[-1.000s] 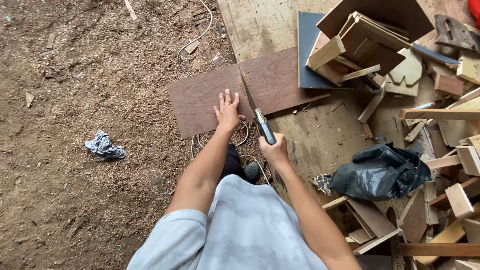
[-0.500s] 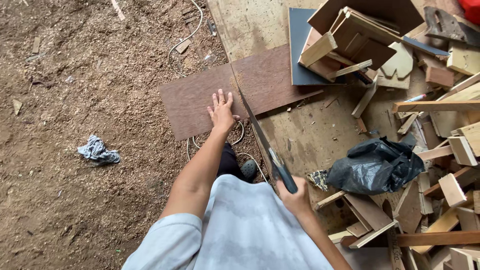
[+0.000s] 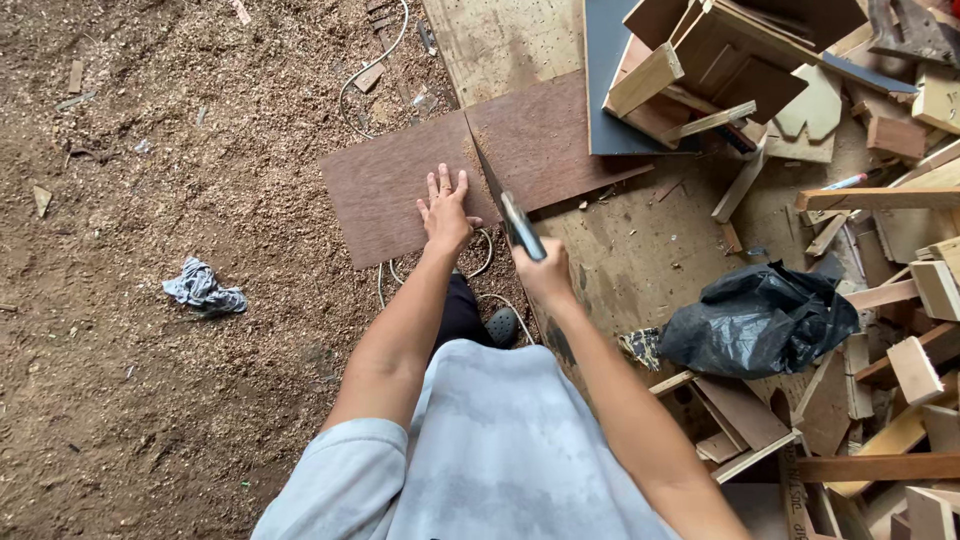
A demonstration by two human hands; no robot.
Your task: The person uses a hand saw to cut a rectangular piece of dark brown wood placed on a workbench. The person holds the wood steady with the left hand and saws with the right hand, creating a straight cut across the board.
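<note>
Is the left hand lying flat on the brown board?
Yes, the left hand lies flat with spread fingers on the brown board, while the right hand grips a handsaw beside it.

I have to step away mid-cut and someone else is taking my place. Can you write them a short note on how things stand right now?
Left hand: flat, fingers spread, pressing down the left part of the brown board on the floor.
Right hand: closed around the handle of a handsaw, whose blade lies in the cut.
Board: it lies across the sawdust and the plywood sheet; the cut runs across it from the near edge towards the far edge.
Done: most of the cut looks open.
Left: whether the far end is fully severed is not clear.
Nearby: black plastic bag and wood offcuts to the right.
</note>
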